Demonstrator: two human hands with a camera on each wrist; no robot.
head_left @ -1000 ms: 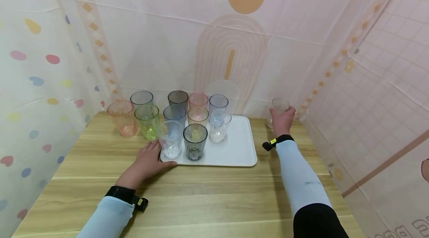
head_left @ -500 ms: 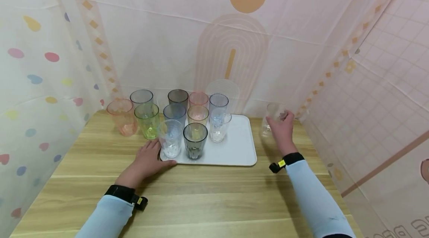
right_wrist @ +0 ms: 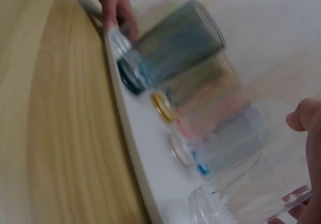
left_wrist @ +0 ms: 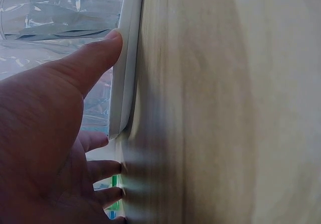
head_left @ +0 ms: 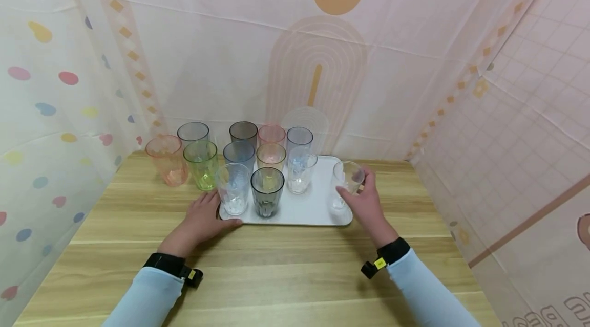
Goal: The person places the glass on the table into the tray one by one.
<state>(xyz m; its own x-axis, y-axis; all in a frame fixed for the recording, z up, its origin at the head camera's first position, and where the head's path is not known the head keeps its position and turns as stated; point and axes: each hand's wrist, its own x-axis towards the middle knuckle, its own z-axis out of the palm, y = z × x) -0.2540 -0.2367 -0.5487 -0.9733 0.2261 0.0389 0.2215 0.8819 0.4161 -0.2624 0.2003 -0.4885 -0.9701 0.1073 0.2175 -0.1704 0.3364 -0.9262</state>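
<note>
White tray (head_left: 318, 209), green glass (head_left: 201, 163), perhaps grey tumbler (head_left: 267, 193).

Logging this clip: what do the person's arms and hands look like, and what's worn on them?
The left hand and right hand are ungloved. Light blue sleeves run down to black wristbands, each with a small black device bearing a yellow label, its print too small to read.

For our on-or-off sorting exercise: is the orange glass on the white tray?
The orange glass is off: its base stands on the wooden table, left of the white tray.
</note>
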